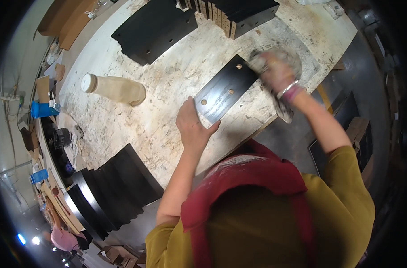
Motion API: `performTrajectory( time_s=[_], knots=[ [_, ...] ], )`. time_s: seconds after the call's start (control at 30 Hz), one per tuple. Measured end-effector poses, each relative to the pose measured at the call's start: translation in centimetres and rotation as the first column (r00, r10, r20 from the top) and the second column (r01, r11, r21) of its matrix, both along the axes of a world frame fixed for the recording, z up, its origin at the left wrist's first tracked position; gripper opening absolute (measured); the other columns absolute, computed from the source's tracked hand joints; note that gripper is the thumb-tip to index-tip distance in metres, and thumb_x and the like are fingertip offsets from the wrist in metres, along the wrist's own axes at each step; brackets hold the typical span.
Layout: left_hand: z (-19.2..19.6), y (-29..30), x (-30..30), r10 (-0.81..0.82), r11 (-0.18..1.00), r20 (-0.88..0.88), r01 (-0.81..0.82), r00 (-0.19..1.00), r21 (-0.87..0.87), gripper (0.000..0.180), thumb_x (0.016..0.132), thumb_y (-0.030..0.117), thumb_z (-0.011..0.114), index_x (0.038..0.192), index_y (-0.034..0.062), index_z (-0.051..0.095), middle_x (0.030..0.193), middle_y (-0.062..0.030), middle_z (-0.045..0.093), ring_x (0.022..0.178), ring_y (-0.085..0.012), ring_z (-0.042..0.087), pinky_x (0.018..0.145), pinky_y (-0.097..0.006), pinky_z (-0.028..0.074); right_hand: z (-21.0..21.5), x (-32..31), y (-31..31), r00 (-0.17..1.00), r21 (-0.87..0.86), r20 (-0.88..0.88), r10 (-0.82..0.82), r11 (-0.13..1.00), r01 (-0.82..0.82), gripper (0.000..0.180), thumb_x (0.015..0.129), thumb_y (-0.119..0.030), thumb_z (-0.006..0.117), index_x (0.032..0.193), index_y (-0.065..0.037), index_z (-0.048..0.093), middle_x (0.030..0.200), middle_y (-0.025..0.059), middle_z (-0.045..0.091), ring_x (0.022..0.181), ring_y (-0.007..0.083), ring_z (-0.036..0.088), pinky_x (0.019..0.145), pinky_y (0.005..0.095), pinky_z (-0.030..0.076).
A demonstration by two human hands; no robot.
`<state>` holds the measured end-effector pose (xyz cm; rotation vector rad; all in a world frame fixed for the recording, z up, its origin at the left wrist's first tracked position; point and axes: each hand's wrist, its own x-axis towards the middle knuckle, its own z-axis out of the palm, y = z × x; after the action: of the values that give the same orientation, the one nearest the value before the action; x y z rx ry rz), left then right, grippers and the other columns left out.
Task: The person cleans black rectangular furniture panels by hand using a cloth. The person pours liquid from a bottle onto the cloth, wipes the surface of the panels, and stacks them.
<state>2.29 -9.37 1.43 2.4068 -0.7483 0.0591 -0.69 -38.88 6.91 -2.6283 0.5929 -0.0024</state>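
A flat black board (221,93) with three round holes lies slantwise on the worktable. My left hand (191,124) grips its near left end, thumb on one edge and fingers on the other. At the board's far right end, my right hand (278,71) is closed on a crumpled, stained grey-white rag (292,58). Motion blurs this hand, and part of the rag hangs down by the wrist. It cannot be made out whether the rag touches the board.
The worktable (167,89) is pale and stained. Black boards (156,31) lie stacked at the far side, beside a row of upright boards (243,20). More black boards (118,187) are piled at the near left. A cloudy plastic bottle (118,89) lies to the left. Another person (65,236) is at far left.
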Motion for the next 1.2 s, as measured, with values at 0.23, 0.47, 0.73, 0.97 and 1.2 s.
performTrajectory(
  time_s=[0.23,0.47,0.73,0.97,1.2],
  knots=[
    [-0.1,0.0,-0.4,0.001,1.000,-0.042,-0.001,0.999,0.010,0.102,0.057,0.030,0.085,0.139,0.0001,0.033,0.131,-0.0212,0.042,0.124,-0.0370,0.037,0.105,-0.046,0.029,-3.2,-0.6,1.7,0.985,0.009,0.169,0.035,0.999,-0.037,0.033,0.080,-0.005,0.059,0.113,-0.010,0.061,0.100,0.0153,0.066,0.094,0.0288,0.065,0.082,0.0403,0.051],
    [2.4,-1.0,-0.6,-0.081,0.995,-0.053,0.084,0.995,0.063,0.099,0.065,0.031,0.082,0.142,0.0017,0.029,0.143,-0.0265,0.031,0.135,-0.0434,0.026,0.112,-0.049,0.022,-4.2,-5.6,-8.4,0.972,0.067,0.197,-0.124,0.991,0.113,0.054,0.077,-0.017,0.070,0.128,-0.009,0.054,0.115,0.0195,0.063,0.106,0.0347,0.060,0.091,0.0375,0.046],
    [7.9,-4.0,1.1,-0.290,0.956,-0.888,0.063,0.357,-0.287,0.063,0.092,0.044,0.056,0.140,0.0065,0.042,0.128,-0.0213,0.055,0.117,-0.0292,0.054,0.096,-0.037,0.044,-2.7,-7.0,-11.0,0.846,0.492,0.377,-0.378,0.855,0.163,0.045,0.084,-0.016,0.069,0.123,0.000,0.053,0.102,0.0176,0.067,0.092,0.0264,0.065,0.084,0.0343,0.050],
    [2.4,-2.9,-2.7,-0.828,0.487,-0.360,-0.869,-0.429,-0.084,0.070,0.093,0.054,0.042,0.140,0.0020,0.038,0.138,-0.0265,0.044,0.121,-0.0450,0.048,0.102,-0.058,0.040,1.3,-4.1,9.5,0.676,-0.018,0.151,0.721,0.686,-0.727,0.036,0.075,-0.022,0.065,0.110,-0.015,0.064,0.093,0.0099,0.067,0.083,0.0272,0.066,0.076,0.0401,0.053],
    [0.7,-2.9,-5.5,-0.832,0.493,-0.385,-0.851,-0.400,-0.182,0.083,0.087,0.064,0.044,0.145,0.0054,0.032,0.137,-0.0349,0.040,0.117,-0.0550,0.046,0.090,-0.055,0.048,-1.9,2.6,-6.3,0.990,-0.009,0.042,0.136,0.991,-0.135,0.040,0.083,-0.032,0.066,0.119,-0.015,0.062,0.101,0.0138,0.066,0.095,0.0294,0.065,0.081,0.0395,0.052]
  ],
)
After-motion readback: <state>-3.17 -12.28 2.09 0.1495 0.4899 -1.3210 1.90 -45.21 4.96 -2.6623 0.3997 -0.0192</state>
